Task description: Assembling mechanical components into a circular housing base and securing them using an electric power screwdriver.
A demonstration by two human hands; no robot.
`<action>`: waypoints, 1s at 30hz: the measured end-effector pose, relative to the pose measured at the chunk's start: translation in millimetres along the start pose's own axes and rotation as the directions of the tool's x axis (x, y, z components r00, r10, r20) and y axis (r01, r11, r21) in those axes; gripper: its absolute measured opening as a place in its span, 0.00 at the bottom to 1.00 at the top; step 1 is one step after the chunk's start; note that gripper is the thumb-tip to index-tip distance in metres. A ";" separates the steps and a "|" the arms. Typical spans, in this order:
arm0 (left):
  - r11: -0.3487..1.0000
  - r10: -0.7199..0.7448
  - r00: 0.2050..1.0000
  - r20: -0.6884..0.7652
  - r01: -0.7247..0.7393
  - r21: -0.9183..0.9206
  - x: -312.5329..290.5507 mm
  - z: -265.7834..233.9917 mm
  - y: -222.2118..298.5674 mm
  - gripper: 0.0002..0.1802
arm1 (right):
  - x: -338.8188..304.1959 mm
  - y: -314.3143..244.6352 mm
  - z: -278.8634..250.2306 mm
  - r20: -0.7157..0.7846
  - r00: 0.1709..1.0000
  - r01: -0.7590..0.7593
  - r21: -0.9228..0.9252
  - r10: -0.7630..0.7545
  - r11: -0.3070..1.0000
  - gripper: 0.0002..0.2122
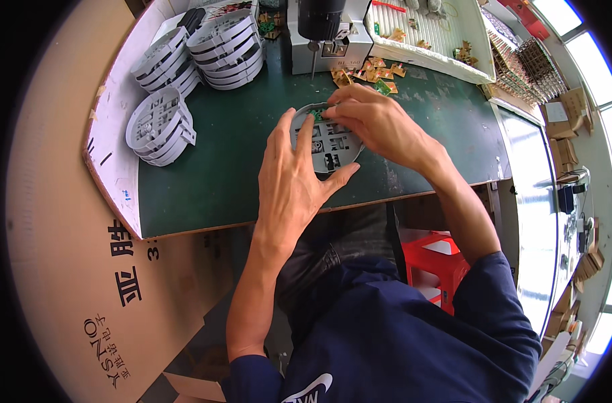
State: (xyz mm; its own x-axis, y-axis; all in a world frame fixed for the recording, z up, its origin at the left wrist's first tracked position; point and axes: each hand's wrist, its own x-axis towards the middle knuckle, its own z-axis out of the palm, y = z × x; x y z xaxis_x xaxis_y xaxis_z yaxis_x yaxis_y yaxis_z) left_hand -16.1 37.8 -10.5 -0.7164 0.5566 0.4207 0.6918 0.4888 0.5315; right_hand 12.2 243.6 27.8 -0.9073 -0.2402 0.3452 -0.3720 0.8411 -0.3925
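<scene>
A round grey plastic housing (pixel 334 146) lies flat on the dark green mat (pixel 232 154), its ribbed inside facing up. My left hand (pixel 294 180) rests on its near left side, fingers spread along the rim and thumb under the near edge. My right hand (pixel 373 121) reaches over the far rim and pinches a small green circuit board (pixel 317 115) at the housing's upper left edge.
Stacks of the same grey housings (pixel 163 121) (pixel 227 48) stand at the back left. An electric screwdriver on a stand (pixel 321 30) rises behind the housing. Loose small boards (pixel 373 72) lie beside it, and a white tray (pixel 427 33) holds more. A large cardboard box (pixel 71 269) stands left.
</scene>
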 end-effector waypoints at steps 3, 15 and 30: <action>0.998 0.029 1.000 0.004 -0.029 0.057 2.4 -1.7 1.2 0.46 | 20.6 9.4 -6.9 -0.376 0.891 -0.095 0.397 0.256 0.913 0.15; 0.999 0.036 0.999 0.035 -0.035 -0.016 -0.3 -0.5 -11.8 0.49 | 148.0 -68.6 -87.3 -0.450 0.891 0.375 0.810 0.066 0.451 0.31; 1.000 0.025 0.998 0.051 -0.024 -0.015 5.0 -0.4 -4.2 0.50 | 147.6 14.6 -77.8 -0.633 0.742 0.243 0.562 0.222 0.791 0.08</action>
State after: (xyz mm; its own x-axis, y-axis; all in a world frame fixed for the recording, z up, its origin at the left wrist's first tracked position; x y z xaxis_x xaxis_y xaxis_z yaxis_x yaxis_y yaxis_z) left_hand -22.7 38.3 -10.3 -0.6933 0.6020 0.3961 0.7077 0.4651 0.5318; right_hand -111.8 258.1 139.3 -0.6317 0.3147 0.7084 -0.6248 0.3342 -0.7056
